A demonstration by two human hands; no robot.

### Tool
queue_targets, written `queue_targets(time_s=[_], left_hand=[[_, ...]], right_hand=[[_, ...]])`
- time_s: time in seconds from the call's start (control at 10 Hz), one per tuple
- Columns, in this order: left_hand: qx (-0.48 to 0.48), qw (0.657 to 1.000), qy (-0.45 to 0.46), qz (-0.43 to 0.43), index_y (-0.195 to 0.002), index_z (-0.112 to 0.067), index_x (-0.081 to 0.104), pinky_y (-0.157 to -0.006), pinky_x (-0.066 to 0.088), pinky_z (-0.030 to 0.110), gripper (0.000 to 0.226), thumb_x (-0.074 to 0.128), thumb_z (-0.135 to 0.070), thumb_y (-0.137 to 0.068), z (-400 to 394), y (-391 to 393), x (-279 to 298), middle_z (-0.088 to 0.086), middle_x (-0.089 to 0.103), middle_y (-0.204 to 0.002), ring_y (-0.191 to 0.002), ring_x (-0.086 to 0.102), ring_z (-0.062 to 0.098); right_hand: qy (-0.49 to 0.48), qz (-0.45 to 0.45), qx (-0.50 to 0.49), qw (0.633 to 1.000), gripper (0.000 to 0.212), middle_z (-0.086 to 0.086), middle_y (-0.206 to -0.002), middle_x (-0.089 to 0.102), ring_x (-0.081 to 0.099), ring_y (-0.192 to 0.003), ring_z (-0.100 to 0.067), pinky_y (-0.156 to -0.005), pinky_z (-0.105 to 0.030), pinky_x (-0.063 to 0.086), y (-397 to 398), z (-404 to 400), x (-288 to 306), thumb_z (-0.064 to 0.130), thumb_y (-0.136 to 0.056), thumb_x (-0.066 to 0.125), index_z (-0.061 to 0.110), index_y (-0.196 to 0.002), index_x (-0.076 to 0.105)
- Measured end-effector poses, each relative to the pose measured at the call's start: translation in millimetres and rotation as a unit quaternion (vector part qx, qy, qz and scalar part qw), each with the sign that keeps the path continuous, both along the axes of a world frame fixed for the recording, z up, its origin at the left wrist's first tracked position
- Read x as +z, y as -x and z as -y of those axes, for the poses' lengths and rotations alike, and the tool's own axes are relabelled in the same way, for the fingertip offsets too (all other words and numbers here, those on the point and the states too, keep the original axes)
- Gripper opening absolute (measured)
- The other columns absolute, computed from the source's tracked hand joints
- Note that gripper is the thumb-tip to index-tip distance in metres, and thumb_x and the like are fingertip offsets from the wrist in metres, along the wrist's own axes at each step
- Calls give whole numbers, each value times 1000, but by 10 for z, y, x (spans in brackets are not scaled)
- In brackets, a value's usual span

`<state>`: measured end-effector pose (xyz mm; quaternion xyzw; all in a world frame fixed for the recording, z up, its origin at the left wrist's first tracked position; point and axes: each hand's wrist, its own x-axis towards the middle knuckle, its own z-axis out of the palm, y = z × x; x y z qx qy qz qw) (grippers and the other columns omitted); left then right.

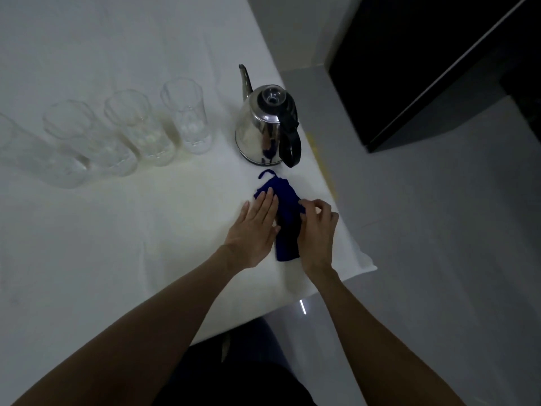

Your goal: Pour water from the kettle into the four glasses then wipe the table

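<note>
A steel kettle (pixel 265 127) with a black handle and a thin spout stands upright near the table's right edge. Left of it, several clear glasses stand in a row, the nearest glass (pixel 187 115) beside the kettle and another glass (pixel 137 131) further left. A folded dark blue cloth (pixel 287 200) lies in front of the kettle on the white table (pixel 117 244). My left hand (pixel 254 227) rests flat on the cloth's left side, fingers apart. My right hand (pixel 317 230) pinches the cloth's right edge with curled fingers.
The table's right edge and near corner lie just beyond my right hand, with grey floor (pixel 439 259) past them. A dark cabinet (pixel 424 68) stands at the upper right. A pale yellowish stain marks the tablecloth below the glasses.
</note>
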<state>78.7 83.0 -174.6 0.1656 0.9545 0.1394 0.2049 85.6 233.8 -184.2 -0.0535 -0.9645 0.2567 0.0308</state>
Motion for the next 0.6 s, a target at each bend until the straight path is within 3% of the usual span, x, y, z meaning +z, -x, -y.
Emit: queue_targets(time_s=[0.1, 0.2, 0.3, 0.5, 0.6], left_hand=[[-14, 1000, 5, -8, -152, -12, -12, -123, -1, 41, 62, 10, -41, -101, 44, 0, -40, 5, -17, -161, -150, -11, 21], [-34, 999, 20, -13, -148, -17, -17, -123, 2, 42, 62, 3, -45, -97, 102, -9, -72, 3, -19, -159, -150, -10, 22], [-48, 999, 20, 5, -152, -15, -10, -122, -1, 41, 61, 20, -37, -103, 125, 69, -19, 4, -14, -162, -150, -11, 22], [-5, 1000, -20, 0, -153, -8, -2, -114, -13, 28, 57, 23, -27, -105, 340, 122, 301, 8, -9, -162, -150, -9, 21], [24, 999, -32, -12, -153, -7, -3, -115, -13, 27, 56, 20, -26, -105, 546, 79, 542, 9, -9, -162, -150, -11, 21]], right_hand=[[-102, -7, 71, 992, 48, -15, -141, 57, 57, -120, -36, -98, -50, 48, -29, -50, -104, 8, -86, 65, 7, -134, 59], [-156, 26, 130, 979, 55, -14, -152, 46, 47, -137, -30, -115, -50, 29, -62, -122, -119, 23, -96, 37, 4, -147, 43], [-175, 59, 144, 972, 60, -14, -154, 42, 42, -141, -30, -117, -49, 22, -47, -117, -97, 25, -96, 24, 4, -150, 38], [-127, 21, 159, 979, 57, -16, -150, 47, 43, -139, -30, -118, -48, 26, -8, 78, 155, 24, -94, 30, 2, -146, 44], [-83, -16, 185, 979, 54, -19, -143, 54, 51, -133, -32, -117, -40, 22, 45, 299, 360, 21, -93, 36, -3, -140, 50]])
